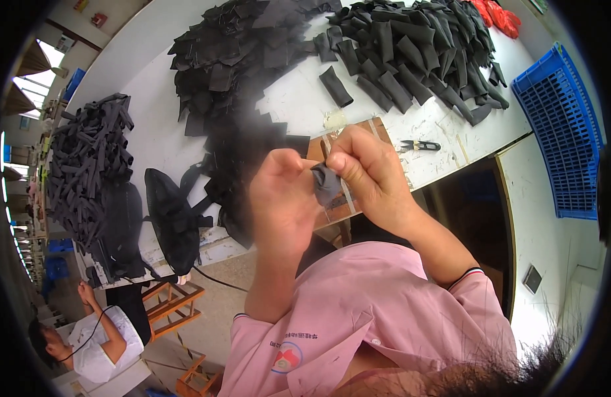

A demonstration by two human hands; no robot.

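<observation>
A small black fabric piece (327,184), folded or rolled, is held up between my hands above the near table edge. My right hand (375,182) pinches its upper edge between thumb and bent fingers. On its other side, my left hand (282,198) curls against the piece, slightly blurred, with some fingertips hidden. Below the hands lies a brown wooden board (378,130) with strips of clear tape. Beyond it, a heap of black fabric tubes (411,49) covers the far right of the table, and flat black fabric pieces (233,59) pile up at the far middle.
Thread snips (421,145) lie right of the board. Narrow black strips (90,165) and a black sewn item (170,218) lie left. A blue crate (560,132) stands right, near a red bag (497,16). A seated person (107,344) and wooden stool (173,308) are lower left.
</observation>
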